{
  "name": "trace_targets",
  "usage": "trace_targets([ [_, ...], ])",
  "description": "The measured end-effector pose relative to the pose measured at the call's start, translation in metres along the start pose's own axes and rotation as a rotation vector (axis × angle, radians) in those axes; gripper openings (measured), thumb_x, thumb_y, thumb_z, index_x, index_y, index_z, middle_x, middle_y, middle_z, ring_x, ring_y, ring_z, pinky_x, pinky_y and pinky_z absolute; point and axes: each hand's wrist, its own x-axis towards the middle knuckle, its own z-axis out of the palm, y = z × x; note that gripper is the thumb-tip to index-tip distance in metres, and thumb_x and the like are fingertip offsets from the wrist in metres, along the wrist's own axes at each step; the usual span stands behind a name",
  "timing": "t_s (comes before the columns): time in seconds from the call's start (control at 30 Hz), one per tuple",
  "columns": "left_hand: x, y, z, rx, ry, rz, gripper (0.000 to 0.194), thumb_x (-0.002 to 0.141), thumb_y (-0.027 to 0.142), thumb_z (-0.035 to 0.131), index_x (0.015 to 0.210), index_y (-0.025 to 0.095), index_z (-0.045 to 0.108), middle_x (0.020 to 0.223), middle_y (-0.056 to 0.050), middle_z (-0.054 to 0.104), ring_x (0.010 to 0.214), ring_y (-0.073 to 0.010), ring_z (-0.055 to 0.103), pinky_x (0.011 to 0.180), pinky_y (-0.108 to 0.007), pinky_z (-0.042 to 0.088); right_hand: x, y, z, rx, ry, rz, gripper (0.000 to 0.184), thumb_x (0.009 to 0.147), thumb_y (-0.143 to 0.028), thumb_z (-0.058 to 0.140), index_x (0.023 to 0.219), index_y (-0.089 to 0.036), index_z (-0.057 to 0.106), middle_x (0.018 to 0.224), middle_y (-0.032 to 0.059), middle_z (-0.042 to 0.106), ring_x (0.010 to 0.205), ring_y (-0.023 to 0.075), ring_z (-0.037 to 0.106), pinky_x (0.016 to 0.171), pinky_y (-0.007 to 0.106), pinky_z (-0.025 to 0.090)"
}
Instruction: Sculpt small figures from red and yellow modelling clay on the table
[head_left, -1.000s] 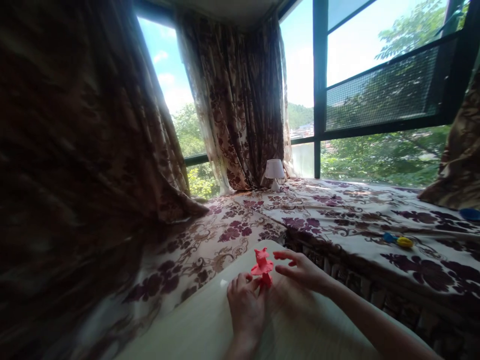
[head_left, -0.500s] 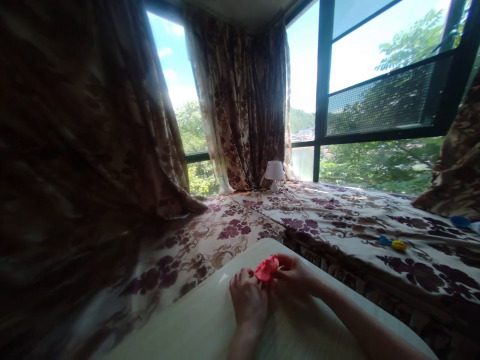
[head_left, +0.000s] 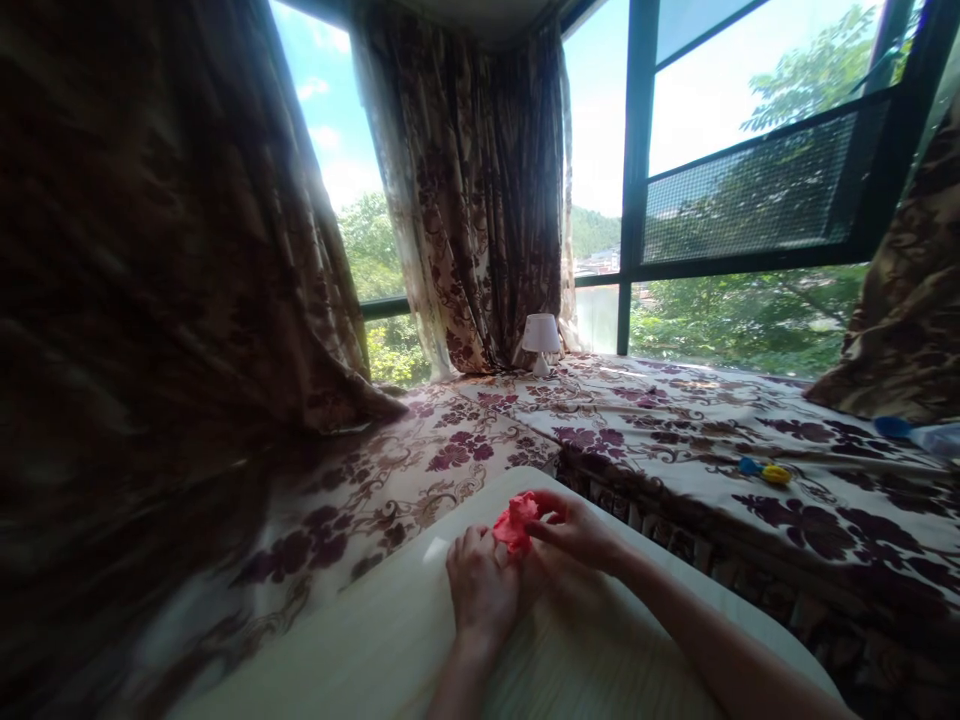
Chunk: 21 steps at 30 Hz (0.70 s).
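Widest of all, the dark floral curtain (head_left: pixel 165 220) looms far to the left of the fingers, and up ahead on the right comes the screened window (head_left: pixel 750 190), well beyond them. Below that spreads the patterned cloth (head_left: pixel 457 410), its shadowed edge dropping down just past the right side of the table (head_left: pixel 360 640). And that tabletop! Its rounded far corner sits near, just ahead of the fingertips; the right rim slants back past the right forearm, while the widest room for sliding lies left of the left fingers. Now the hands: the left hand (head_left: pixel 481 580), fingers bunched together and curled around the lower part of the work, tips partly hidden; the right hand (head_left: pixel 574 528), thumb and forefinger pinching its upper side. Straight ahead of both, well off, stands the little white lamp (head_left: pixel 541 333). And here's the red piece (head_left: pixel 513 523), ruffled, held between the two hands over the table's far end. Off to the right, well apart from the fingers, rest a yellow piece (head_left: pixel 776 474) and, touching it, a smaller blue piece (head_left: pixel 748 466).
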Motion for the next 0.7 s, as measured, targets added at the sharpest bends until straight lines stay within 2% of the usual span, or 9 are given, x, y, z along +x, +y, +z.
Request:
trace_targets([
  [0.1,-0.001,0.000,-0.001,-0.020,0.002,0.004,0.026,0.074,0.029,0.051,0.091,0.015,0.064,0.099,-0.009,0.059,0.093,-0.0222,0.051,0.086,-0.034,0.037,0.001,0.004,-0.016,-0.022,0.032,0.046,0.046,0.066,-0.032,0.068,0.109,-0.018,0.060,0.108,0.0093,0.063,0.084,0.0194,0.061,0.069,0.031,0.050],
  [0.2,-0.011,-0.005,-0.009,-0.032,0.009,0.040,0.036,0.072,0.024,0.051,0.104,0.011,0.061,0.111,-0.011,0.056,0.104,-0.0224,0.049,0.092,-0.032,0.036,-0.001,-0.004,-0.038,-0.001,0.116,0.090,0.048,0.063,-0.030,0.068,0.109,-0.017,0.061,0.107,0.0108,0.062,0.082,0.0186,0.061,0.069,0.032,0.051],
  [0.27,-0.023,-0.012,-0.024,-0.001,0.027,0.049,0.040,0.072,0.020,0.049,0.110,0.009,0.059,0.114,-0.013,0.055,0.108,-0.0227,0.047,0.095,-0.032,0.035,-0.007,-0.016,-0.049,0.025,0.170,0.078,0.045,0.064,-0.033,0.066,0.107,-0.017,0.062,0.106,0.0104,0.063,0.083,0.0190,0.062,0.072,0.033,0.051],
  [0.33,-0.039,-0.023,-0.049,0.051,0.037,0.055,0.037,0.072,0.018,0.049,0.106,0.011,0.062,0.111,-0.012,0.058,0.105,-0.0227,0.050,0.093,-0.034,0.036,-0.019,-0.030,-0.049,0.045,0.218,0.061,0.041,0.066,-0.037,0.064,0.103,-0.018,0.065,0.103,0.0102,0.065,0.084,0.0199,0.062,0.072,0.033,0.050],
  [0.4,-0.055,-0.037,-0.085,0.098,0.038,0.074,0.031,0.071,0.019,0.051,0.097,0.016,0.067,0.102,-0.009,0.063,0.097,-0.0220,0.054,0.091,-0.036,0.037,-0.036,-0.041,-0.038,0.060,0.241,0.072,0.040,0.066,-0.040,0.063,0.099,-0.016,0.066,0.096,0.0109,0.067,0.081,0.0208,0.062,0.069,0.032,0.051],
  [0.47,-0.070,-0.058,-0.131,0.124,0.035,0.026,0.026,0.072,0.023,0.052,0.090,0.018,0.069,0.095,-0.007,0.068,0.095,-0.0224,0.056,0.092,-0.038,0.036,-0.057,-0.050,-0.017,0.084,0.180,0.096,0.040,0.066,-0.042,0.063,0.096,-0.015,0.068,0.089,0.0114,0.069,0.075,0.0210,0.063,0.064,0.031,0.050],
  [0.57,-0.097,-0.102,-0.209,0.052,0.026,-0.274,0.028,0.071,0.029,0.052,0.090,0.017,0.070,0.095,-0.007,0.070,0.093,-0.0215,0.060,0.087,-0.032,0.041,-0.089,-0.064,0.029,0.116,-0.023,0.107,0.040,0.068,-0.045,0.061,0.092,-0.014,0.069,0.080,0.0106,0.069,0.070,0.0204,0.062,0.061,0.030,0.050],
  [0.63,-0.123,-0.133,-0.259,0.082,0.065,-0.394,0.030,0.070,0.029,0.051,0.089,0.016,0.070,0.094,-0.007,0.071,0.088,-0.0211,0.063,0.078,-0.028,0.045,-0.110,-0.079,0.060,0.133,-0.178,0.097,0.039,0.071,-0.045,0.059,0.091,-0.014,0.069,0.079,0.0096,0.069,0.069,0.0196,0.062,0.060,0.029,0.049],
  [0.7,-0.154,-0.158,-0.300,0.121,0.113,-0.481,0.024,0.066,0.028,0.054,0.078,0.017,0.071,0.084,-0.005,0.073,0.082,-0.0224,0.064,0.071,-0.027,0.045,-0.129,-0.095,0.088,0.143,-0.294,0.075,0.036,0.074,-0.044,0.056,0.091,-0.015,0.069,0.080,0.0085,0.069,0.069,0.0190,0.062,0.060,0.028,0.048],
])
